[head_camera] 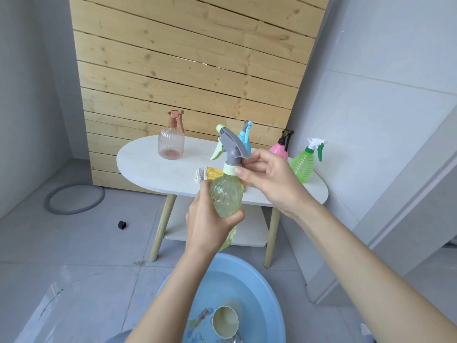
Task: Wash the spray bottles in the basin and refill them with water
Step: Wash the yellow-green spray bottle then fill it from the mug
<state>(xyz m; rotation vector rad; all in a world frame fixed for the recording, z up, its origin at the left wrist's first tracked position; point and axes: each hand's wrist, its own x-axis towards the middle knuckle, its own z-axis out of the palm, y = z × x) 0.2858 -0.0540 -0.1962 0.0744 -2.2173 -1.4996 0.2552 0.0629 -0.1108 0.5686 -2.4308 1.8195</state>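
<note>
Left hand [210,219] is wrapped round the belly of the yellow bottle [226,194], fingers curled, thumb across the front. Right hand [268,179] pinches the pale collar [232,169] at the neck, thumb and fingertips on it, right under the grey spray head [231,144]. The bottle is in the air, near upright with a slight tilt, head on. Can't tell the fill level.

The basin [247,262] is straight below the grip, with water in it. A pale cup [225,323] lies tilted in the water, mouth toward me.

The table [148,167] is just beyond the grip. On it:
- cloth [210,172] right behind the bottle's shoulder
- peach bottle [171,144] up and left of the grip
- blue bottle [245,141] behind the spray head, mostly hidden
- pink bottle [279,147] just past my right-hand fingers
- green bottle [303,167] further right, near the table's end

All four stand upright with their heads on.
</note>
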